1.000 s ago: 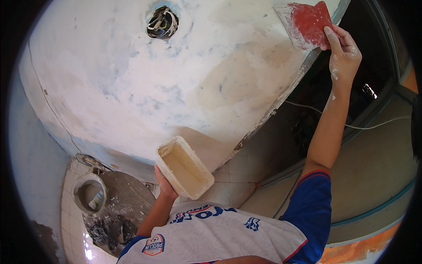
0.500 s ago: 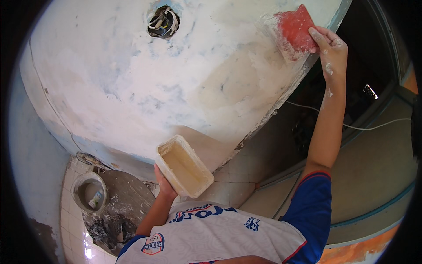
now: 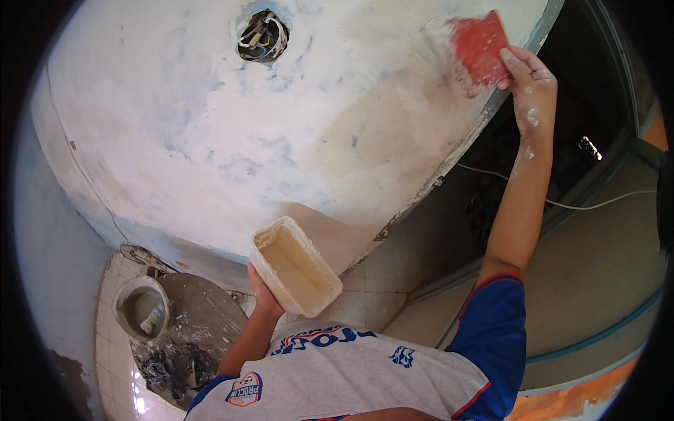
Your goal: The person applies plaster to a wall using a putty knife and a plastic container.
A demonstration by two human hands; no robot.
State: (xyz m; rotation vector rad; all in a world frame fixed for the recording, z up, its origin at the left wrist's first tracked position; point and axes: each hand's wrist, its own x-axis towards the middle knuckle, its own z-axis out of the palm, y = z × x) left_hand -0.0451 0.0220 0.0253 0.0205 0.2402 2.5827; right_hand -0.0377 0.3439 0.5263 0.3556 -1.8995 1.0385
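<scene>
My right hand (image 3: 528, 74) grips a flat red putty spreader (image 3: 479, 50) by its right side, thumb on the near face. The spreader lies against the white plastered wall (image 3: 246, 133), close to its right edge, and its left part is smeared with white filler. White smudges mark my right hand and wrist. Low in front of my body, my left hand (image 3: 265, 295) holds a rectangular plastic tub (image 3: 298, 266) from its left side. Its rim is crusted with filler, and a pale layer coats the inside. Most of the left fingers are hidden behind the tub.
A round hole with loose wires (image 3: 263, 36) opens in the upper wall. At lower left stands a bucket (image 3: 142, 309) beside a dirty round board (image 3: 203, 309) with black plastic (image 3: 168, 368) on it. A white cable (image 3: 597, 203) crosses the dark doorway on the right.
My right hand and the red spreader have shifted slightly right along the wall toward its edge. The left hand and tub have hardly moved.
</scene>
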